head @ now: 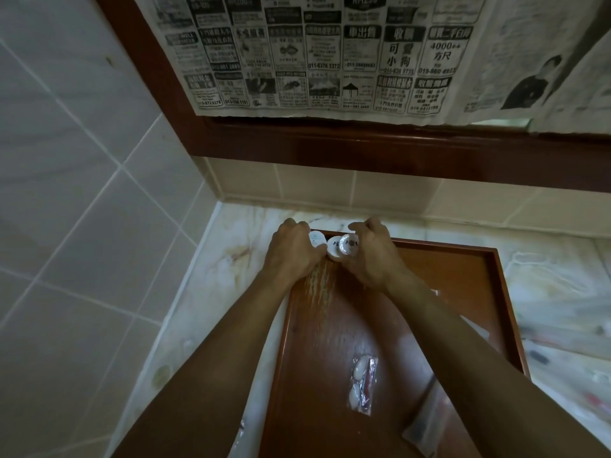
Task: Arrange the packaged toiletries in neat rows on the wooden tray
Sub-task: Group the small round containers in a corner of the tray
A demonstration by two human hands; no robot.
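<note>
While both arms reach to the tray's (502,292) far left corner, I see my left hand (291,252) curled down over a round white packet (315,239) there, fingers bent around it. My right hand (370,256) sits just beside it, fingers and thumb curled on another round white packet (351,244) with dark print on its face; that face tilts up toward me. A third round packet (334,249) lies between the two hands, touching the right one's packet. The three discs run in a short row along the tray's far rim, left to right.

Toward the tray's near end, at its middle, a clear sachet (362,385) lies flat, long axis running roughly near to far, with white pieces and a red-and-blue strip inside. At the tray's near right edge a long clear pack (426,424) lies slanted, its far end leaning right across the rim. The tray's own long axis runs away from me, on a marble counter (555,269).

Beyond the tray's far rim a dark wood frame (363,147) crosses the wall, with newspaper (330,61) hanging over it. Left of the tray the wall is grey tile (66,193).
</note>
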